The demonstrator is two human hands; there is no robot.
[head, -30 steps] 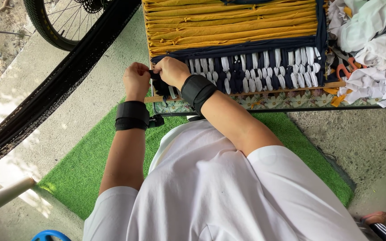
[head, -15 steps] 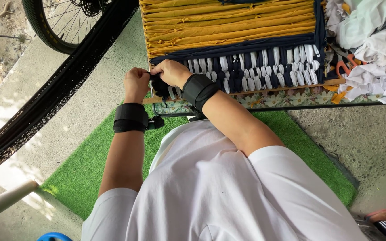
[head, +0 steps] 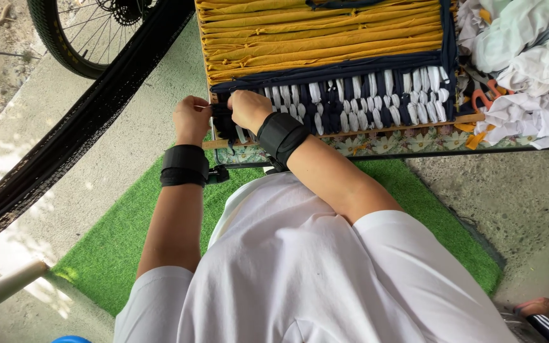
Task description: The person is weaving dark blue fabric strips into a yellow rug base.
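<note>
While your hands stay at the near left corner of the loom (head: pixel 335 76), little has changed since the earlier frames: both hold the same spot, and only the view has drifted slightly. Your left hand (head: pixel 191 119) is curled shut, pinching a dark strip (head: pixel 220 110) at the frame's edge. Your right hand (head: pixel 248 109) sits just beside it, fingers pressed together on the same strip, knuckles almost touching the left ones. Beyond your right hand runs the woven band (head: pixel 363 98) of dark blue and white, and past that the yellow strips (head: pixel 319 32). A black strap (head: pixel 185 165) wraps each wrist, as before. Well off to the right of your right hand lies a heap of rags (head: pixel 528 63). Beneath your arms spreads the green mat (head: pixel 109 248), and beyond your left hand stands a wheel (head: pixel 71 38).
</note>
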